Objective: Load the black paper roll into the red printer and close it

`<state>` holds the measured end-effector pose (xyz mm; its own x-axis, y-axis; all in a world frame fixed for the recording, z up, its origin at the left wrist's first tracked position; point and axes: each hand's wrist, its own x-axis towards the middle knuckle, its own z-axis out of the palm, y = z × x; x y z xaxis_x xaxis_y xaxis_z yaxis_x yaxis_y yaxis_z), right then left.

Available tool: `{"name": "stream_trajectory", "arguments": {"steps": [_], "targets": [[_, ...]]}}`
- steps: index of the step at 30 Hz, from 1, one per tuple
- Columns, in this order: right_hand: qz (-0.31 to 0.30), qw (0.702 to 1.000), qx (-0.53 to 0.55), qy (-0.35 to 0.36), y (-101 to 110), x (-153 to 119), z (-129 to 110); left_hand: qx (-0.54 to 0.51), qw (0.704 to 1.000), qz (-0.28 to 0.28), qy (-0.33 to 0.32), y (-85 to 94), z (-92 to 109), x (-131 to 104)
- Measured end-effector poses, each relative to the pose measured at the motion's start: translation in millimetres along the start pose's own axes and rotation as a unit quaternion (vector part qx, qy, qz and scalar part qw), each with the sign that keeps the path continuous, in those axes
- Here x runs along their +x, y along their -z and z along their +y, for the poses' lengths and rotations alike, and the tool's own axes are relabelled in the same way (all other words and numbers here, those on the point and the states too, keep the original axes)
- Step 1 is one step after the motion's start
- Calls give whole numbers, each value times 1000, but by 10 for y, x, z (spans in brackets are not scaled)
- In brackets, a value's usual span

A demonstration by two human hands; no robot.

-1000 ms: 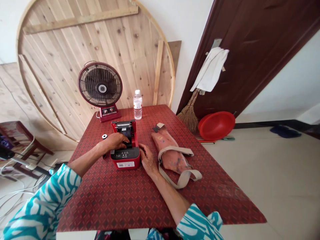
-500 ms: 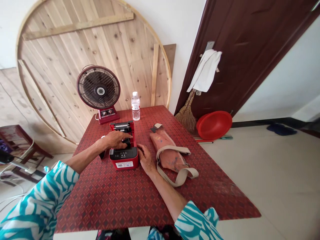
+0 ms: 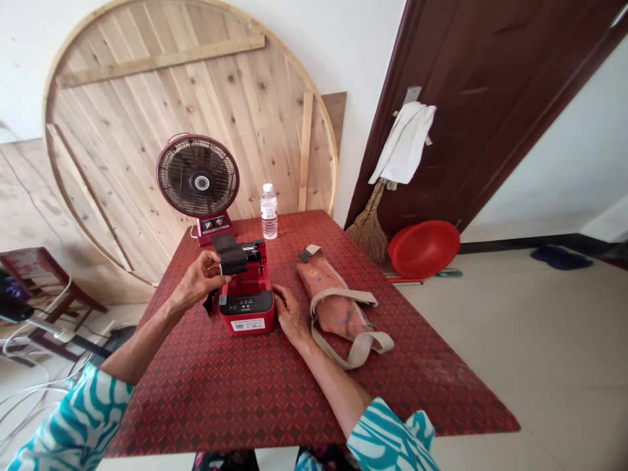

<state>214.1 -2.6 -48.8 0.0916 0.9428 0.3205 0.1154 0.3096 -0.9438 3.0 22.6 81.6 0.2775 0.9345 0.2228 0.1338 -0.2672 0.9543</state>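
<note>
Red and black, the machine (image 3: 246,319) stands on the patterned tabletop (image 3: 220,392) between the two hands, its top open and a white label (image 3: 248,325) on its near face. The left hand (image 3: 199,282) is nearly closed, pinching the end of a black roll (image 3: 233,256) between thumb and fingers and holding it over the machine's open compartment. A dark flap of the roll's material shows at its far side. The right hand (image 3: 290,315) is loosely open, fingers slightly bent, and rests against the right side of the machine without gripping anything that can be seen.

Just below the left hand, a small dark object (image 3: 210,303) sits beside the machine, too hidden to make out. To the right of the right hand lies a faded pink pouch (image 3: 331,297) with a beige strap (image 3: 360,350) looped over and beside it. Beyond the left hand stands a dark red fan (image 3: 201,183); beyond both hands, a clear bottle (image 3: 269,212) with a white cap is upright. Farther off, past the right hand, a red basin (image 3: 426,248) and a straw broom (image 3: 369,229) are near the brown door (image 3: 471,111).
</note>
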Motion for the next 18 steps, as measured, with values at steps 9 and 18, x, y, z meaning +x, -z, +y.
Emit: {"name": "stream_trajectory", "arguments": {"steps": [9,18], "targets": [[-3,1000,-15,7,18,-10,-5,263,962,-33,-60,-196,-241,152],[-5,1000,-3,3,23,-10,-21,390,918,-74,-25,-166,-168,184]]}}
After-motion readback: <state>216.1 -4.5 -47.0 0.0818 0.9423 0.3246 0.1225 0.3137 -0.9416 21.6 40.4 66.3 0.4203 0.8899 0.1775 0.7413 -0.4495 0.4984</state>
